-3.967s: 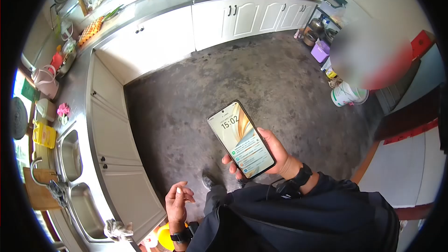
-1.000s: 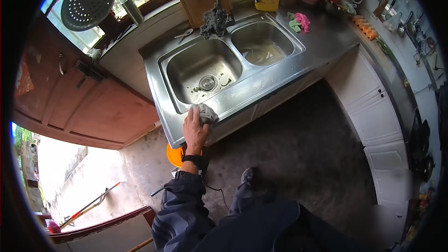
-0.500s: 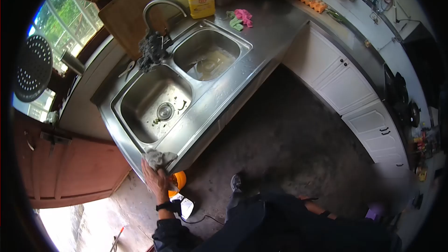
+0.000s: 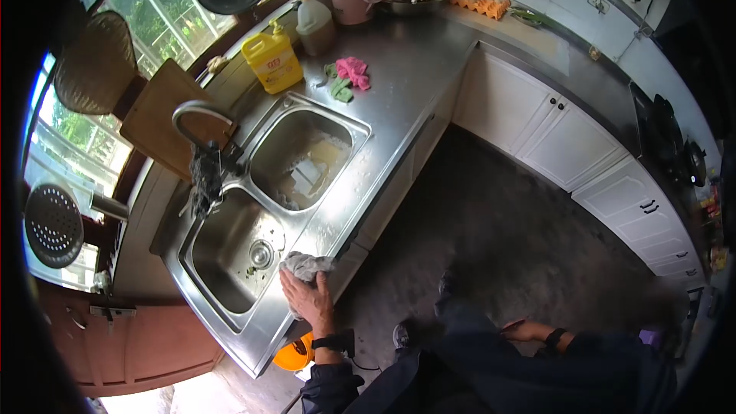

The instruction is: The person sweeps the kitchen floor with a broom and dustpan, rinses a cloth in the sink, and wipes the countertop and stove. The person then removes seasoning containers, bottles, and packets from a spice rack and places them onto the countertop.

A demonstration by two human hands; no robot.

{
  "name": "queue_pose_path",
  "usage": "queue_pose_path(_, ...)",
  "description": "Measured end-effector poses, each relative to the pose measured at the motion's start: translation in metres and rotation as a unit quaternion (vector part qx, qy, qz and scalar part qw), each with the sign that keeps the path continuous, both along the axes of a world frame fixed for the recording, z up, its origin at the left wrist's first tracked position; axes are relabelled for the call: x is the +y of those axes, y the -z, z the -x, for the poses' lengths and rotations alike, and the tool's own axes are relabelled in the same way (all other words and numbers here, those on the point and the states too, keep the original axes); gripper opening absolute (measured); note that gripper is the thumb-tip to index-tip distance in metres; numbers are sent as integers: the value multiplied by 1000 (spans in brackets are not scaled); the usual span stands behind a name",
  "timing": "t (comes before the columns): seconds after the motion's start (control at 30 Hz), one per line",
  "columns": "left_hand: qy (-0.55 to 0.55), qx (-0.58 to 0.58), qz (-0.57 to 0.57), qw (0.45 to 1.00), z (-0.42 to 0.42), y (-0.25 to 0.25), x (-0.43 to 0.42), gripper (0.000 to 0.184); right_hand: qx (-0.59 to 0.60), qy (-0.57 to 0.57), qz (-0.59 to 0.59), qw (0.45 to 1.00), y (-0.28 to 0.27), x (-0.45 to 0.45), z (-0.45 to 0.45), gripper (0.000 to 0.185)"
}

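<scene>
The left hand (image 4: pixel 308 303) was clamped on a crumpled grey cloth (image 4: pixel 305 267), fingers and thumb bearing down on it. The cloth lay on the strip of the stainless-steel bench (image 4: pixel 253 341) between the left sink bowl (image 4: pixel 230 280) and the front edge, with part of it bunched beneath the palm. From that hand, the round metal drain (image 4: pixel 261 254) sat at ten o'clock with small green scraps around it, the curved metal tap (image 4: pixel 201 111) at eleven, and the right sink bowl (image 4: pixel 270 155), holding murky liquid and a pale piece, at twelve.

Wiping well here seemed to call for a flat, folded pad under the fingers rather than a loose bunch, and for steady strokes along the one-to-seven-o'clock line of the edge. Any wet or crumbs were best drawn towards the bowl at ten o'clock; a push towards four could spill them onto the dark floor (image 4: pixel 460 207). A light lift over the raised rim would likely stop the cloth from snagging.

The right hand (image 4: pixel 523 330), just past three o'clock from the left, was near the dark clothing; whether its fingers were apart, together or around something could not be told. An orange bucket (image 4: pixel 294 354) stood at six o'clock, below the bench.
</scene>
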State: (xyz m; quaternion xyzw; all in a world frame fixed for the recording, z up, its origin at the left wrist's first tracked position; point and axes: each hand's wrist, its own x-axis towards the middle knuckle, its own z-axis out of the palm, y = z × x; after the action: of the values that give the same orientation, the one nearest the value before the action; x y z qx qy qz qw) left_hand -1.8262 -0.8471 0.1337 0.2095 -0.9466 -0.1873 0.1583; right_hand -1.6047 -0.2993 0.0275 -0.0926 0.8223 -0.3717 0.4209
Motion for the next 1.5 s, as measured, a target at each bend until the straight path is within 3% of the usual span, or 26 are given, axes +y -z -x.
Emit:
queue_pose_path(0.07, 14, 8, -19, 1000, 43, -10, 48, 90, -127, 179, -12, 976, -49, 15, 27, 26)
queue_pose_path(0.17, 25, 27, -10, 999, 111, 1, 110, 84, -46, 224, 12, 974, -29, 87, 36, 27)
queue_pose_path(0.27, 32, 32, -22, 999, 179, 6, 171, 80, -164, 398, -40, 902, -89, 104, 77, 32)
queue_pose_path(0.3, 35, 31, -22, 999, 201, 4, 192, 76, -152, 440, -11, 885, -81, 117, 75, 35)
queue_pose_path(0.4, 73, 40, -27, 996, 263, 10, 241, 74, -106, 468, -26, 877, -80, 145, 76, 34)
queue_pose_path(0.5, 101, 47, -27, 993, 317, 8, 288, 71, -123, 539, -40, 832, -118, 136, 87, 34)
queue_pose_path(0.57, 116, 43, -8, 992, 358, 12, 313, 72, -43, 453, -13, 891, -93, 148, 72, 24)
queue_pose_path(0.63, 142, 53, -19, 988, 397, 10, 345, 73, 4, 376, -6, 926, -80, 157, 77, 35)
queue_pose_path(0.73, 198, 48, -47, 978, 475, -5, 415, 76, -129, 647, 147, 737, -82, 162, 131, 37)
queue_pose_path(0.77, 211, 45, -38, 976, 500, -3, 432, 77, -45, 587, 96, 803, -85, 166, 148, 25)
queue_pose_path(0.8, 224, 44, -31, 973, 526, -1, 445, 78, 41, 516, 42, 855, -90, 172, 167, 24)
queue_pose_path(0.87, 249, 49, -3, 967, 582, 2, 468, 76, 76, 464, -38, 882, -88, 196, 205, 36)
queue_pose_path(0.9, 261, 49, 11, 964, 609, 4, 476, 75, 22, 492, -61, 868, -77, 207, 216, 36)
queue_pose_path(0.93, 263, 47, 17, 963, 636, 7, 480, 74, -37, 519, -81, 850, -85, 209, 236, 36)
queue_pose_path(1.07, 280, 46, 43, 958, 741, 15, 483, 70, -31, 585, -67, 808, -97, 215, 290, 30)
queue_pose_path(1.13, 274, 45, 51, 959, 777, 15, 471, 71, -97, 617, -25, 781, -100, 221, 301, 27)
queue_pose_path(1.27, 207, 91, 42, 973, 797, 5, 418, 67, -163, 639, 25, 751, -134, 226, 353, 23)
queue_pose_path(1.33, 140, 60, -15, 988, 797, -5, 379, 62, -163, 666, 8, 728, -146, 226, 377, 24)
queue_pose_path(1.37, 187, 73, 21, 979, 796, -6, 347, 60, -161, 681, -1, 714, -148, 229, 387, 24)
queue_pose_path(1.43, 142, 56, 38, 988, 785, -5, 298, 57, -158, 663, 14, 732, -147, 241, 400, 24)
queue_pose_path(1.47, 49, 24, 23, 998, 774, -4, 280, 57, -159, 653, 21, 741, -147, 247, 403, 24)
queue_pose_path(1.5, -24, 30, 87, 995, 763, 13, 257, 56, -154, 611, 11, 777, -141, 257, 402, 24)
